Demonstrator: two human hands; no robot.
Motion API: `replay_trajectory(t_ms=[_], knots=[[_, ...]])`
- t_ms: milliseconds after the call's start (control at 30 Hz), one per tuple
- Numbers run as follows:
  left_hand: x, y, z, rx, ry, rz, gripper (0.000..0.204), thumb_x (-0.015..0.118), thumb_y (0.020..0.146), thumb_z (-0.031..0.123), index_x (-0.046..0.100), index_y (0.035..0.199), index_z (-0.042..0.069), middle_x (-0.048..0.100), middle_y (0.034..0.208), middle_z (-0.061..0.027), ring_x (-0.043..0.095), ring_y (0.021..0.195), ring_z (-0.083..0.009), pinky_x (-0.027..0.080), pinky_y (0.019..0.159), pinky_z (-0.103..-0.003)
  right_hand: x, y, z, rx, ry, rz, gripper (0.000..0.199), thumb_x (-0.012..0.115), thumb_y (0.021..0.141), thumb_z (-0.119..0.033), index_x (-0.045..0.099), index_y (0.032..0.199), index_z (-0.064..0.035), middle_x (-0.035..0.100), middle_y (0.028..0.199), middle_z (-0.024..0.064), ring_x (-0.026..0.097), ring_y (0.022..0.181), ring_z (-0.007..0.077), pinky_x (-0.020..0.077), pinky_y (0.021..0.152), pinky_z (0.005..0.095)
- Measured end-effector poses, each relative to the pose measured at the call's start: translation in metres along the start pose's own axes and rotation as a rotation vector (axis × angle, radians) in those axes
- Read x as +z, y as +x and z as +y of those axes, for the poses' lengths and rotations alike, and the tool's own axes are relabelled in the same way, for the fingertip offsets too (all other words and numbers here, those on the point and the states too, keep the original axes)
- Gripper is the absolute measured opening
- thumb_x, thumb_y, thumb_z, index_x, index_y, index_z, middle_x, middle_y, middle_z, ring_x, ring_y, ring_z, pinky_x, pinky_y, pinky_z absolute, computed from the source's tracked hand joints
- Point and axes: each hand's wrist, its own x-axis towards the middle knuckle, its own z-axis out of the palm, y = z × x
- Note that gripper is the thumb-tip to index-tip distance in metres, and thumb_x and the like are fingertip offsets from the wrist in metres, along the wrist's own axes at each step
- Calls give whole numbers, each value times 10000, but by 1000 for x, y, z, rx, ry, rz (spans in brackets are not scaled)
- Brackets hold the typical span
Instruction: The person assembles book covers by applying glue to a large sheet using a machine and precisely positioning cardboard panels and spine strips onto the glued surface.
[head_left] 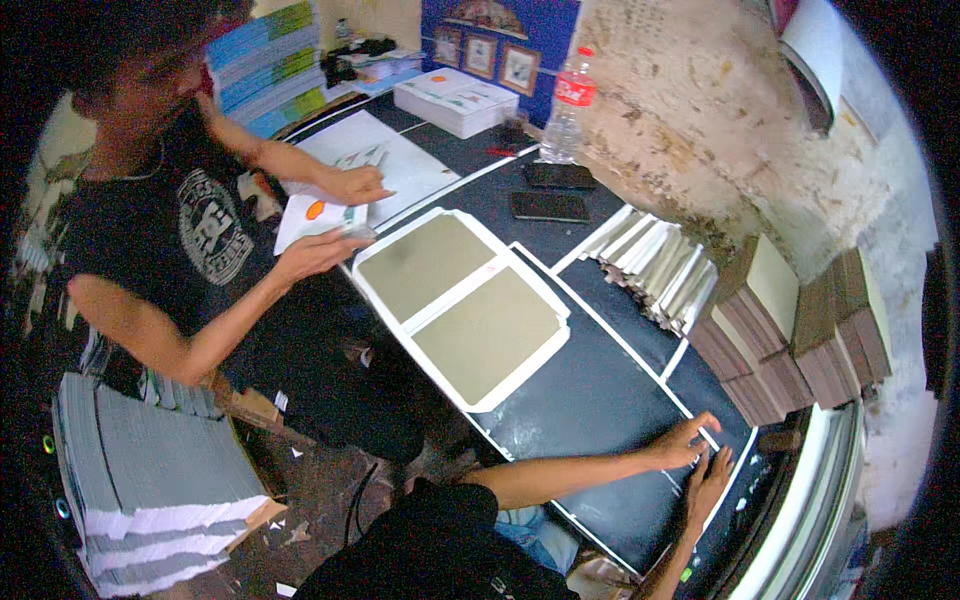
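Note:
Both my hands are at the right end of the black work surface (590, 405), beside a white strip (640, 358) along its edge. My left hand (688, 443) bends over the strip, fingers partly curled and apart, with no object visible in it. Just nearer to me, my right hand (708, 490) rests low with its fingers stretched out. To the left of them lies a white sheet (408, 324) carrying two beige boards, an upper board (428, 262) and a lower board (488, 335), with a white gap between.
Across the table a co-worker (190, 230) handles printed white sheets (310, 220). Two phones, one a black phone (550, 207), lie near a clear bottle (565, 120). Rolled or folded white strips (655, 265) and stacked brown boards (750, 330) line the wall; grey sheets (150, 460) are piled lower left.

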Motion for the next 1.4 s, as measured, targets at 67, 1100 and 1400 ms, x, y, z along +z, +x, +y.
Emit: replay_trajectory(t_ms=[67,1100,1400], knots=[[1,-10,-8,-100,-19,-55,289,532,903,31,519,1191,48,623,938,-116,613,1040,-231,476,917,-371,-5,-13,-6,-177,-5,-63,483,478,1044,-282,525,1369,73,562,1377,259,514,1299,393,349,1123,476],[-60,37,23,-566,52,55,455,575,989,489,733,884,75,671,724,-24,592,650,-81,477,594,-271,-41,29,-152,259,780,356,206,750,864,-49,701,1058,2,683,757,33,525,624,54,361,568,220],[-51,33,34,-641,-488,328,684,389,1046,539,383,1501,29,423,1521,-92,370,1409,-217,283,1165,-318,31,104,-165,44,995,399,334,703,884,-36,608,1203,-7,660,1093,76,599,960,175,476,903,318]])
